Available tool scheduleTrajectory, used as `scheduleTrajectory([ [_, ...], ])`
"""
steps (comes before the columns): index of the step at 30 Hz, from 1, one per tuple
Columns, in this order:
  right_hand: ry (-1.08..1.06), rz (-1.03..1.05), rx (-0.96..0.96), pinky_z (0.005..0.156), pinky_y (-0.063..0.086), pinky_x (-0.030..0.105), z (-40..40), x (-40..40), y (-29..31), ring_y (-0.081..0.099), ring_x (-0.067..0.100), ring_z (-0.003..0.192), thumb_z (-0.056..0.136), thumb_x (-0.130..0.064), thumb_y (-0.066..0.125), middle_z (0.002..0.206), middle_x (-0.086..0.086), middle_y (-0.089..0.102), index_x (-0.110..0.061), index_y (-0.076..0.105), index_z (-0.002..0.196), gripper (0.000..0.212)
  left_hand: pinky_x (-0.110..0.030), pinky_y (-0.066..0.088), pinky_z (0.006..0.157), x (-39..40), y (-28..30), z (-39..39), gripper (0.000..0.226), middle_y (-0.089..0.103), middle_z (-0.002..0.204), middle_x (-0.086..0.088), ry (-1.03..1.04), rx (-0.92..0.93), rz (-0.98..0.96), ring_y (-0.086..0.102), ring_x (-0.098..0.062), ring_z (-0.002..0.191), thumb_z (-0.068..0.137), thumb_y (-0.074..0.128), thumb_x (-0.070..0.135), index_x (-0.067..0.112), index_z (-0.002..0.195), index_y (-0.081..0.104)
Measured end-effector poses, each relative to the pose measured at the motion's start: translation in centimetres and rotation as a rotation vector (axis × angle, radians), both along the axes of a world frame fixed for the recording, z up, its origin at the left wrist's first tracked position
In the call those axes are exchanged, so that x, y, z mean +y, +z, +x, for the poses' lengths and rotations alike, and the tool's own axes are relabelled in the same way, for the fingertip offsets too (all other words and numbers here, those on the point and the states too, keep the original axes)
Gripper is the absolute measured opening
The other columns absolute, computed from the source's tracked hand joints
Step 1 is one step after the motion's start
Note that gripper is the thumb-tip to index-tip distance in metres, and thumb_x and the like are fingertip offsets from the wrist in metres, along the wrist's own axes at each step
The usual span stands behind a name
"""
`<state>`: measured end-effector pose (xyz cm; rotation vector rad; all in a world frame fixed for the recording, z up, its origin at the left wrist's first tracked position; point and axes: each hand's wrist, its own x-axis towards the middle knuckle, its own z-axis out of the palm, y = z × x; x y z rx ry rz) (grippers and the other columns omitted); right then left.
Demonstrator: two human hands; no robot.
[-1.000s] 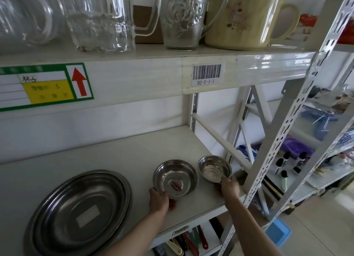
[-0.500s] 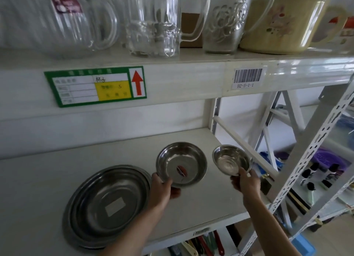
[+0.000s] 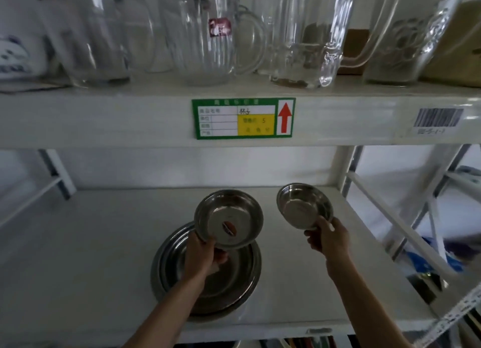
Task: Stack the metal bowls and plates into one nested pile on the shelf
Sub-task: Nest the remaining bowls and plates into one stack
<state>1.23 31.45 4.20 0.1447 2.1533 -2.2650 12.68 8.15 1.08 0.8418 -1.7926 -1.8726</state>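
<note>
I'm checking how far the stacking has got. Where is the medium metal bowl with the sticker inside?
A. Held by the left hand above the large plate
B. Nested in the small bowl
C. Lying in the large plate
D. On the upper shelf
A: the left hand grips the medium bowl by its rim, tilted, above the large plate.

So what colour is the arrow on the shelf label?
Red, on white, on the green-bordered label; head view.

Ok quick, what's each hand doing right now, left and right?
Left hand: grips the medium metal bowl by its near rim, above the large metal plate.
Right hand: grips the small metal bowl by its near rim.
</note>
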Motion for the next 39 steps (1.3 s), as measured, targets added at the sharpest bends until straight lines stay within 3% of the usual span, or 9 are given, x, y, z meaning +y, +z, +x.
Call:
scheduleTrajectory([
  [11, 0.266, 0.072, -0.056, 0.043, 0.046, 0.027, 1.7, -7.9, -1.4, 0.054, 0.023, 0.043, 0.093, -0.014, 0.055, 0.06, 0.017, 0.068, -0.008, 0.061, 0.101, 0.012, -0.026, 0.052, 0.037, -3.8, -2.1, 4.1, 0.012, 0.065, 0.069, -0.018, 0.031, -0.184, 0.097, 0.06, -0.015, 0.035, 0.094, 0.057, 0.018, 0.007, 0.101, 0.056],
  [14, 0.319, 0.147, -0.048, 0.044, 0.051, 0.029, 2.1, -9.9, -2.4, 0.058, 0.023, 0.042, 0.091, -0.014, 0.06, 0.053, 0.008, 0.067, -0.008, 0.064, 0.1, 0.012, -0.028, 0.052, 0.039, -4.2, -2.9, 4.5, 0.02, 0.064, 0.075, -0.021, 0.028, -0.239, 0.106, 0.062, -0.018, 0.04, 0.095, 0.054, 0.015, 0.003, 0.11, 0.05],
  [17, 0.39, 0.246, -0.077, 0.045, 0.052, 0.029, 2.6, -11.4, -3.4, 0.06, 0.025, 0.048, 0.09, -0.014, 0.061, 0.062, 0.012, 0.065, -0.007, 0.065, 0.099, 0.012, -0.029, 0.053, 0.039, -4.3, -2.9, 4.6, 0.014, 0.062, 0.069, -0.019, 0.022, -0.271, 0.092, 0.061, -0.021, 0.045, 0.096, 0.052, 0.011, -0.001, 0.103, 0.052],
  [20, 0.464, 0.361, -0.073, 0.04, 0.046, 0.026, 3.4, -12.6, -3.7, 0.054, 0.023, 0.047, 0.089, -0.013, 0.058, 0.063, 0.011, 0.058, -0.005, 0.064, 0.089, 0.01, -0.039, 0.059, 0.049, -4.3, -2.7, 4.7, 0.01, 0.062, 0.072, -0.018, 0.015, -0.314, 0.067, 0.064, -0.025, 0.052, 0.096, 0.051, 0.012, 0.006, 0.091, 0.046],
  [23, 0.508, 0.467, -0.029, 0.054, 0.052, 0.039, 3.8, -13.5, -4.2, 0.058, 0.026, 0.053, 0.086, -0.016, 0.06, 0.058, 0.003, 0.058, -0.018, 0.06, 0.073, 0.013, -0.035, 0.059, 0.049, -4.4, -2.5, 4.9, 0.013, 0.062, 0.076, -0.016, -0.013, -0.37, 0.019, 0.066, -0.025, 0.053, 0.095, 0.053, 0.013, 0.007, 0.1, 0.043],
  [25, 0.524, 0.493, -0.01, 0.058, 0.057, 0.043, 4.1, -13.8, -4.6, 0.062, 0.027, 0.057, 0.084, -0.019, 0.061, 0.06, 0.0, 0.062, -0.021, 0.063, 0.078, 0.007, -0.035, 0.06, 0.05, -4.7, -2.4, 5.0, 0.016, 0.062, 0.075, -0.015, -0.043, -0.392, 0.007, 0.067, -0.024, 0.052, 0.095, 0.054, 0.013, 0.005, 0.105, 0.045],
  [31, 0.596, 0.546, -0.127, 0.043, 0.053, 0.029, 4.9, -14.9, -5.0, 0.06, 0.02, 0.039, 0.09, -0.013, 0.054, 0.061, 0.015, 0.066, -0.01, 0.062, 0.08, 0.014, -0.045, 0.061, 0.064, -5.5, -2.2, 5.4, 0.01, 0.061, 0.096, -0.02, -0.129, -0.439, 0.007, 0.065, -0.028, 0.062, 0.093, 0.054, 0.006, 0.006, 0.101, 0.049],
  [34, 0.626, 0.602, -0.159, 0.036, 0.048, 0.023, 5.0, -15.1, -5.4, 0.059, 0.016, 0.036, 0.091, -0.013, 0.053, 0.067, 0.018, 0.068, -0.005, 0.062, 0.087, 0.013, -0.042, 0.062, 0.064, -6.0, -2.1, 5.8, 0.01, 0.064, 0.083, -0.021, -0.164, -0.477, -0.093, 0.068, -0.03, 0.062, 0.095, 0.048, 0.009, 0.003, 0.103, 0.047],
  [39, 0.678, 0.703, -0.158, 0.036, 0.046, 0.022, 4.9, -15.4, -5.6, 0.058, 0.018, 0.034, 0.091, -0.015, 0.054, 0.068, 0.021, 0.072, 0.001, 0.066, 0.089, 0.02, -0.042, 0.062, 0.07, -7.1, -1.2, 6.9, 0.022, 0.074, 0.076, -0.025, -0.185, -0.542, -0.363, 0.074, -0.035, 0.069, 0.094, 0.049, 0.02, 0.014, 0.073, 0.046],
])
